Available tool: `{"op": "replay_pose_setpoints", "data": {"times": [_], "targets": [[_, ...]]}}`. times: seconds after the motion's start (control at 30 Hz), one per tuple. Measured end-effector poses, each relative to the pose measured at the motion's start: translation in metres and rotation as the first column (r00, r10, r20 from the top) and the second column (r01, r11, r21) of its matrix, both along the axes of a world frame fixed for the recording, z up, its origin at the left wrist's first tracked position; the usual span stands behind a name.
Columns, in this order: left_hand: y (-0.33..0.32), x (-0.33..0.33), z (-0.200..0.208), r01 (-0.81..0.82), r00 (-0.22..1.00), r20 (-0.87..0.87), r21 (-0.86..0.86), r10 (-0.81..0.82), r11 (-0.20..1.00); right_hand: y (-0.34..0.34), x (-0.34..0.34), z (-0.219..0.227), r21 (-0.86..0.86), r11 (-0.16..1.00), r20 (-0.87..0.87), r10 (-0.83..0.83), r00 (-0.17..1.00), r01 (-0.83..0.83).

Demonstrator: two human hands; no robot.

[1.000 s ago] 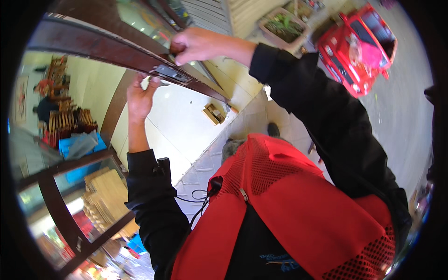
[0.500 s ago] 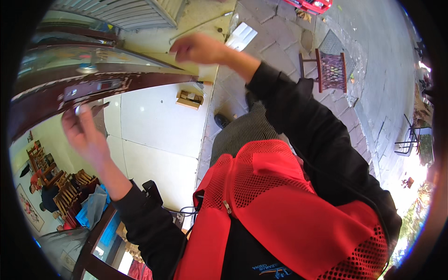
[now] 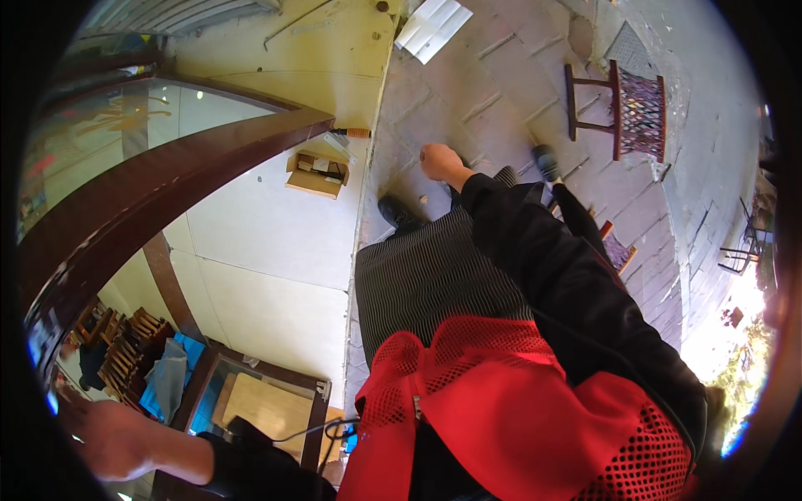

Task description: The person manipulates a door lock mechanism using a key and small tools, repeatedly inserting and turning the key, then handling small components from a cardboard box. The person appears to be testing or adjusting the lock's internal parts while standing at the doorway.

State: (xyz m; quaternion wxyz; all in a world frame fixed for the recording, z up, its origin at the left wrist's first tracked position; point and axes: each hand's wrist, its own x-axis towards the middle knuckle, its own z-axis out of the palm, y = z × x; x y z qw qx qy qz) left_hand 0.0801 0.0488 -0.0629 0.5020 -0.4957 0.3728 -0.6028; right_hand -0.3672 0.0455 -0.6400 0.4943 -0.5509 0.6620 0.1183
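My right hand (image 3: 443, 162) is closed in a fist over the paving, near my dark shoe (image 3: 399, 214). Its curled fingers hide whatever they may hold. Down at the lower left, my left hand (image 3: 113, 441) reaches out beside the edge of a brown door (image 3: 180, 179) with a glass pane. Those fingers lie in shadow at the dark rim of the picture, and I cannot make out their shape or what they touch. By the door's far end, a tool with an orange handle (image 3: 357, 133) lies on the pale floor. An opened cardboard box (image 3: 314, 185) with small items sits close to it.
A patterned stool (image 3: 642, 117) stands on the paving at the right. Another person's shoe (image 3: 545, 162) shows near it. A white panel (image 3: 433, 30) lies at the top. Wooden stools or chairs (image 3: 134, 342) are stacked indoors, by a glass-topped case (image 3: 259, 405).
My left hand has left the metal lock plate on the door's edge and moved down to the lower left. My right hand has come back from above the door toward my body. The view has shifted.
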Motion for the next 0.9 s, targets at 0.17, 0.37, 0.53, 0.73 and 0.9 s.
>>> {"op": "replay_pose_setpoints", "data": {"times": [0.17, 0.37, 0.53, 0.73, 0.9], "targets": [[0.069, -0.039, -0.195, -0.373, -0.809, -0.387, -0.242, -0.442, 0.896, -0.005, 0.041, -0.056, -0.075, 0.978, 0.029, 0.196, 0.980, -0.194], [0.116, -0.080, -0.415, -0.284, -0.914, -0.367, 0.268, -0.175, 0.921, -0.040, 0.134, -0.087, -0.346, 0.868, 0.175, 0.433, 0.885, -0.356], [0.073, -0.081, -0.561, -0.073, -0.842, -0.539, 0.148, 0.018, 0.986, -0.062, 0.174, -0.117, -0.331, 0.847, 0.188, 0.492, 0.850, -0.417], [0.014, -0.098, -0.690, 0.201, -0.476, -0.850, 0.144, 0.226, 0.969, -0.075, 0.173, -0.142, -0.327, 0.897, 0.318, 0.399, 0.860, -0.296], [0.013, -0.107, -0.724, 0.178, -0.299, -0.911, 0.238, 0.283, 0.955, -0.076, 0.177, -0.151, -0.324, 0.917, 0.413, 0.360, 0.837, -0.234]]}}
